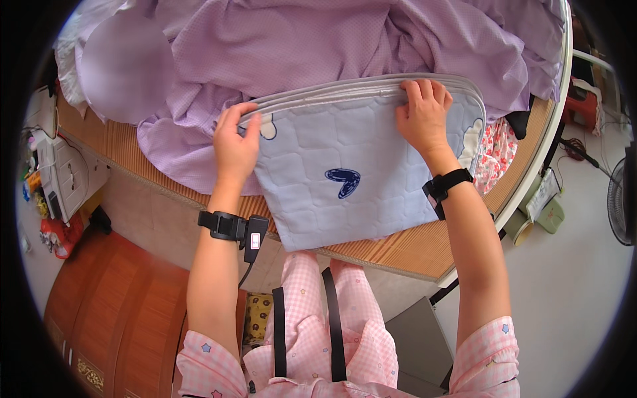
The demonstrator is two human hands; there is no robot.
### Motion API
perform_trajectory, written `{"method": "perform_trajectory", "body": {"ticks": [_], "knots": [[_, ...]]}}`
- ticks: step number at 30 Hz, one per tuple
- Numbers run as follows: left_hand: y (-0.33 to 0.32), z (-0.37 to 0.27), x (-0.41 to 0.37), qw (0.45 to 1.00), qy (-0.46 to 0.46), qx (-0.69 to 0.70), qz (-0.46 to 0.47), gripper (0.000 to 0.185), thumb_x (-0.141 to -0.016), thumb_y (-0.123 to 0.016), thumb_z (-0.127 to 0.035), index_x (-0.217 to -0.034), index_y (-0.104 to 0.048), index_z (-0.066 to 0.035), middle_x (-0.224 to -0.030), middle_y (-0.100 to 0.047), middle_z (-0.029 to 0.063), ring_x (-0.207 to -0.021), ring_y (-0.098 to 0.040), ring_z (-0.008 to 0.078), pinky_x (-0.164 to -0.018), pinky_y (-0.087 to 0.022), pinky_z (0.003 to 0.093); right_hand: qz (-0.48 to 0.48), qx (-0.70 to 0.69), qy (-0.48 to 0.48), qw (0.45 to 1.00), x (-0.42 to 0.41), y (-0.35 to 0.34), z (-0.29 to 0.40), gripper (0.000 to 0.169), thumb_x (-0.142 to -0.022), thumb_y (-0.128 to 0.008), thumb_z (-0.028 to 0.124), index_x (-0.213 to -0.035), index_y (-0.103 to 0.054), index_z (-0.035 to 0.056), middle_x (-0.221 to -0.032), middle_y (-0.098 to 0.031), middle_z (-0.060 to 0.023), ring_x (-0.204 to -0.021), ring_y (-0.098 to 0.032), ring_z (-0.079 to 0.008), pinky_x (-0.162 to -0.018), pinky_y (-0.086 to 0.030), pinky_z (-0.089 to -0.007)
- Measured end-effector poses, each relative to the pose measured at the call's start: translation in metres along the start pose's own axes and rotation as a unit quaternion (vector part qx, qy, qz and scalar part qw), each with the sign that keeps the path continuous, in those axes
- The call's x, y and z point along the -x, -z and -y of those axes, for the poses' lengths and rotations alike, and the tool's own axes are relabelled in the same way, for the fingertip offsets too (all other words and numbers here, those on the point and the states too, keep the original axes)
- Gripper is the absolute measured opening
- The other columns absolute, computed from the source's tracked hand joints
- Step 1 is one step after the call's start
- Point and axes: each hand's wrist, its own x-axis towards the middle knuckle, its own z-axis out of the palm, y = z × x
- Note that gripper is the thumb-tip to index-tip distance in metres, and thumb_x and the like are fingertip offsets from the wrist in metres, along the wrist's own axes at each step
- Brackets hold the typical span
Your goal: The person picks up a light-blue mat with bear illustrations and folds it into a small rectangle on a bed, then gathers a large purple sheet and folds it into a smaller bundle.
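A folded light-blue quilted pad (318, 149) with grey-white piped edges and a dark-blue heart print lies in front of me, its near part hanging over the edge of the bamboo mat. My left hand (238, 139) grips its far left corner, thumb on top and fingers at the piping. On the far edge, towards the right, my right hand (425, 114) has its fingers curled over the layered piping. Beyond the pad spreads a rumpled purple waffle-textured cloth (298, 45). Red-flowered white fabric (497, 151) shows beside the pad's right side.
The bamboo mat (403, 248) covers the bed beneath. At right stand a black fan (622, 201), a red stool (581, 107) and a green bin (550, 214). A white cabinet (64, 174) is at left, above a reddish-brown wooden surface (119, 308).
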Motion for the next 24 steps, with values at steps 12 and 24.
{"method": "perform_trajectory", "body": {"ticks": [12, 24], "knots": [[0.002, -0.014, -0.019, 0.975, 0.101, -0.145, 0.135, 0.023, -0.072, -0.051, -0.009, -0.094, -0.057, -0.006, -0.089, -0.062, 0.0137, -0.084, -0.057, 0.0361, -0.073, -0.045, 0.0430, 0.020, 0.003, -0.029, 0.999, -0.022, -0.002, 0.008, 0.020, -0.061, -0.061, 0.011, -0.081, -0.059, 0.0104, -0.094, -0.053, -0.0040, -0.099, -0.044, -0.0276, -0.085, -0.029, -0.0467], [0.006, -0.022, -0.001, 0.983, -0.101, -0.156, -0.004, 0.012, -0.068, -0.047, 0.000, -0.076, -0.056, -0.001, -0.089, -0.058, 0.0097, -0.086, -0.051, 0.0298, -0.075, -0.043, 0.0367, -0.025, 0.003, 0.005, 1.000, -0.027, 0.001, -0.001, 0.018, -0.062, -0.059, 0.013, -0.080, -0.054, 0.0109, -0.086, -0.053, -0.0020, -0.091, -0.047, -0.0247, -0.082, -0.029, -0.0463]]}}
